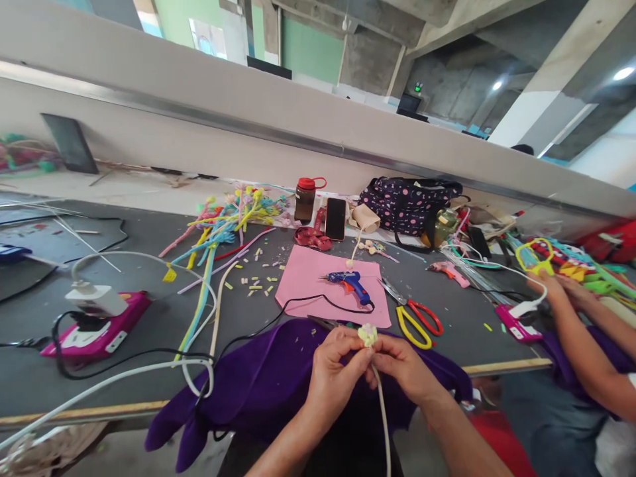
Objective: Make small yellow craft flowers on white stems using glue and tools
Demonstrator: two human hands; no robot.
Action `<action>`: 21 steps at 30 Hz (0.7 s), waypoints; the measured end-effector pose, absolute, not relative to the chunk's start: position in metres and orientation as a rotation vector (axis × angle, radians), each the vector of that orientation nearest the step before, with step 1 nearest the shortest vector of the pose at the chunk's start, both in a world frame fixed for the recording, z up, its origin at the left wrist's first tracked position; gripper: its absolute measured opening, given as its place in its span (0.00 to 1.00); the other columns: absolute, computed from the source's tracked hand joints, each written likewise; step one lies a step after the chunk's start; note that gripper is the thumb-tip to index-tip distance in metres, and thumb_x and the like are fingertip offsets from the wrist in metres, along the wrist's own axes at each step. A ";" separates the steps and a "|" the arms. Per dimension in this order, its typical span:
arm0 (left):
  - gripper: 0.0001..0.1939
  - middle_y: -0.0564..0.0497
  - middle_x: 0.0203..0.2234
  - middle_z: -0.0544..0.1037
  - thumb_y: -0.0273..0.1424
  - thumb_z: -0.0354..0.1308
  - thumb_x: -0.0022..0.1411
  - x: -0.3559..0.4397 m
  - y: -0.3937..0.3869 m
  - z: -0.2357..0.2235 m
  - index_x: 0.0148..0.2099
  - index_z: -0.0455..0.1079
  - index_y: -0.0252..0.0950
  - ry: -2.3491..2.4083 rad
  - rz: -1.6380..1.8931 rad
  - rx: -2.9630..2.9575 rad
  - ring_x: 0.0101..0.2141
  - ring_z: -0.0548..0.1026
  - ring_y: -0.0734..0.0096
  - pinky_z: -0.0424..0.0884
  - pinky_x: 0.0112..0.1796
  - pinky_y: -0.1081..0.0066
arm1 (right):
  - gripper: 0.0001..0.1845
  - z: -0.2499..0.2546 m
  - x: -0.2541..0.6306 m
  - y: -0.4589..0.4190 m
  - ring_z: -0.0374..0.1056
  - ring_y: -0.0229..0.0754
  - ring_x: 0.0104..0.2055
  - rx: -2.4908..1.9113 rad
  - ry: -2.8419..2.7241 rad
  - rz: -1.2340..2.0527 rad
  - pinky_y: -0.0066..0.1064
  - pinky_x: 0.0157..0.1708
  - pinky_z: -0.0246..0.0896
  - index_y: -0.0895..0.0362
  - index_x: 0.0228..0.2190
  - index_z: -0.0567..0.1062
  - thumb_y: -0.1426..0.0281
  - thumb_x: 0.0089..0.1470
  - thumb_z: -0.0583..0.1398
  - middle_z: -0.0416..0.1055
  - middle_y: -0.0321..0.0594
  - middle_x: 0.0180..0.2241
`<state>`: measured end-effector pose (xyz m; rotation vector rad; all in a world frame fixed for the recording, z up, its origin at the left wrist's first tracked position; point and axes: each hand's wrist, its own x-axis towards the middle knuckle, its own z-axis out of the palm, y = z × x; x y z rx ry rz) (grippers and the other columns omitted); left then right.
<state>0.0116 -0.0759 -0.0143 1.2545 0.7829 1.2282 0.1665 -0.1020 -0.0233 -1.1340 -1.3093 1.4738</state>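
Observation:
Close in front of me, my left hand (pixel 334 366) and my right hand (pixel 403 368) meet around a small pale yellow and whitish flower (pixel 368 334). Fingers of both hands pinch it at its base and sides. From beneath it hangs a long cream pipe-cleaner stem (pixel 383 414), running down between my forearms. Just beyond lies a blue glue gun (pixel 354 285) with an orange trigger, resting on a pink sheet (pixel 298 278). Red and yellow-handled scissors (pixel 417 321) lie right of the sheet, blades partly apart. Purple cloth (pixel 268 371) drapes over the table edge below my hands.
Left stand a magenta power strip (pixel 106 331) with looping cables and a pile of coloured pipe cleaners (pixel 233 218). Behind are a bottle (pixel 305 202), a phone (pixel 336 218) and a dotted bag (pixel 410 205). At right, another person's hands (pixel 551 285) hold a yellow piece near a pink glue gun (pixel 450 271).

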 end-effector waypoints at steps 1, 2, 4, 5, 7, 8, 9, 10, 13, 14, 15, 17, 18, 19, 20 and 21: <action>0.04 0.48 0.26 0.74 0.28 0.63 0.49 0.012 -0.077 -0.014 0.24 0.76 0.38 0.790 1.224 1.259 0.31 0.71 0.65 0.66 0.35 0.68 | 0.15 -0.027 0.167 -0.101 0.65 0.35 0.22 -1.110 -1.290 1.499 0.28 0.25 0.60 0.59 0.27 0.71 0.59 0.51 0.61 0.70 0.35 0.22; 0.04 0.48 0.25 0.74 0.27 0.64 0.48 0.012 -0.077 -0.013 0.23 0.76 0.38 0.798 1.218 1.259 0.30 0.71 0.66 0.66 0.35 0.69 | 0.16 -0.030 0.168 -0.101 0.65 0.35 0.21 -1.091 -1.270 1.514 0.28 0.24 0.60 0.59 0.26 0.71 0.58 0.50 0.62 0.70 0.35 0.21; 0.04 0.48 0.25 0.74 0.27 0.64 0.48 0.013 -0.077 -0.014 0.23 0.76 0.38 0.808 1.206 1.259 0.30 0.71 0.65 0.65 0.34 0.69 | 0.16 -0.034 0.170 -0.100 0.65 0.36 0.22 -1.078 -1.237 1.526 0.28 0.25 0.60 0.60 0.26 0.71 0.58 0.49 0.62 0.70 0.35 0.21; 0.03 0.48 0.25 0.74 0.27 0.64 0.48 0.013 -0.076 -0.014 0.23 0.76 0.38 0.809 1.203 1.265 0.30 0.71 0.65 0.65 0.34 0.69 | 0.15 -0.035 0.171 -0.099 0.66 0.36 0.23 -1.081 -1.230 1.530 0.29 0.27 0.61 0.59 0.26 0.72 0.59 0.48 0.63 0.71 0.35 0.22; 0.03 0.48 0.26 0.75 0.27 0.64 0.48 0.015 -0.075 -0.016 0.24 0.76 0.39 0.812 1.204 1.293 0.30 0.71 0.65 0.65 0.33 0.70 | 0.14 -0.035 0.174 -0.100 0.67 0.38 0.26 -1.087 -1.223 1.526 0.30 0.30 0.62 0.59 0.27 0.72 0.60 0.48 0.64 0.71 0.35 0.23; 0.03 0.48 0.25 0.75 0.27 0.64 0.48 0.016 -0.075 -0.018 0.24 0.76 0.39 0.815 1.207 1.313 0.31 0.71 0.65 0.64 0.33 0.70 | 0.13 -0.034 0.175 -0.100 0.68 0.38 0.27 -1.086 -1.217 1.523 0.31 0.31 0.63 0.59 0.28 0.73 0.61 0.47 0.64 0.71 0.35 0.24; 0.03 0.48 0.25 0.75 0.26 0.63 0.48 0.017 -0.075 -0.018 0.24 0.76 0.39 0.819 1.206 1.336 0.30 0.71 0.65 0.64 0.33 0.70 | 0.12 -0.033 0.177 -0.101 0.68 0.39 0.28 -1.083 -1.210 1.522 0.32 0.33 0.63 0.58 0.28 0.73 0.62 0.46 0.65 0.71 0.35 0.25; 0.03 0.49 0.25 0.75 0.26 0.63 0.48 0.018 -0.074 -0.019 0.24 0.76 0.39 0.824 1.205 1.358 0.30 0.71 0.66 0.64 0.33 0.70 | 0.12 -0.033 0.178 -0.102 0.68 0.39 0.28 -1.079 -1.202 1.525 0.32 0.33 0.64 0.58 0.29 0.73 0.63 0.46 0.65 0.71 0.35 0.25; 0.04 0.49 0.24 0.74 0.26 0.63 0.48 0.021 -0.074 -0.019 0.23 0.76 0.39 0.838 1.193 1.378 0.30 0.71 0.66 0.64 0.32 0.71 | 0.10 -0.033 0.180 -0.105 0.68 0.38 0.27 -1.092 -1.187 1.515 0.32 0.32 0.64 0.58 0.29 0.73 0.65 0.45 0.65 0.71 0.34 0.25; 0.04 0.49 0.24 0.74 0.26 0.64 0.48 0.022 -0.074 -0.019 0.23 0.76 0.39 0.842 1.191 1.372 0.30 0.71 0.66 0.64 0.32 0.71 | 0.10 -0.034 0.179 -0.106 0.68 0.38 0.26 -1.100 -1.189 1.497 0.32 0.31 0.64 0.58 0.28 0.73 0.65 0.46 0.65 0.71 0.34 0.24; 0.04 0.49 0.24 0.74 0.26 0.64 0.47 0.022 -0.074 -0.018 0.23 0.75 0.38 0.843 1.191 1.362 0.30 0.71 0.66 0.65 0.31 0.71 | 0.09 -0.034 0.178 -0.107 0.68 0.38 0.25 -1.104 -1.193 1.475 0.31 0.30 0.64 0.58 0.27 0.73 0.65 0.46 0.65 0.71 0.34 0.23; 0.03 0.49 0.25 0.73 0.27 0.64 0.47 0.024 -0.075 -0.017 0.23 0.75 0.38 0.838 1.194 1.333 0.29 0.71 0.67 0.65 0.29 0.72 | 0.09 -0.034 0.175 -0.108 0.67 0.37 0.25 -1.097 -1.195 1.437 0.31 0.29 0.63 0.58 0.25 0.73 0.64 0.48 0.64 0.71 0.34 0.22; 0.03 0.49 0.25 0.73 0.27 0.64 0.47 0.024 -0.075 -0.017 0.23 0.75 0.37 0.834 1.192 1.313 0.28 0.71 0.67 0.66 0.27 0.72 | 0.09 -0.034 0.173 -0.108 0.67 0.37 0.25 -1.088 -1.189 1.428 0.31 0.29 0.63 0.58 0.25 0.73 0.65 0.49 0.63 0.71 0.34 0.22; 0.03 0.49 0.25 0.72 0.28 0.64 0.47 0.024 -0.075 -0.017 0.23 0.75 0.36 0.827 1.186 1.286 0.27 0.71 0.68 0.66 0.25 0.73 | 0.09 -0.035 0.171 -0.108 0.67 0.37 0.24 -1.081 -1.179 1.424 0.31 0.29 0.63 0.58 0.25 0.73 0.65 0.50 0.62 0.71 0.34 0.22; 0.03 0.49 0.26 0.71 0.28 0.64 0.48 0.024 -0.075 -0.017 0.24 0.75 0.36 0.812 1.175 1.250 0.25 0.71 0.70 0.66 0.24 0.73 | 0.09 -0.035 0.170 -0.108 0.67 0.37 0.24 -1.073 -1.169 1.423 0.31 0.29 0.63 0.58 0.25 0.73 0.65 0.51 0.62 0.71 0.34 0.22; 0.03 0.50 0.27 0.70 0.29 0.63 0.49 0.025 -0.076 -0.018 0.25 0.74 0.35 0.790 1.160 1.208 0.22 0.70 0.73 0.67 0.22 0.73 | 0.09 -0.035 0.168 -0.108 0.67 0.37 0.24 -1.067 -1.161 1.422 0.30 0.29 0.63 0.58 0.25 0.72 0.66 0.52 0.61 0.71 0.34 0.22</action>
